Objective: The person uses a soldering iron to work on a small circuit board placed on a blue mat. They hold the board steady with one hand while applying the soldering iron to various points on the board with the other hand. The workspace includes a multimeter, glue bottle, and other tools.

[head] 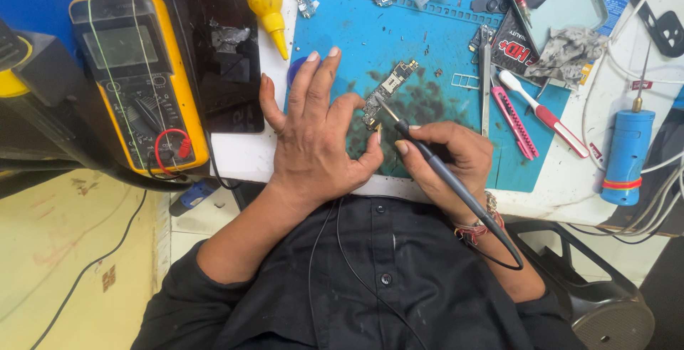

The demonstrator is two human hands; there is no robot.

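Left hand (313, 136) fingers pinch circuit board (385, 93) mid-mat; right hand (445, 154) fingers grip probe (427, 154).

Matt blue rubber mat (427, 43); glossy yellow plastic multimeter (135, 79).

The blue mat (427, 43) has bare room at twelve o'clock from the small circuit board (388, 92). At three o'clock, tweezers (485, 83), a pink cutter (514, 122) and a toothbrush (541, 112) block the way. At nine o'clock sits a yellow multimeter (139, 79).
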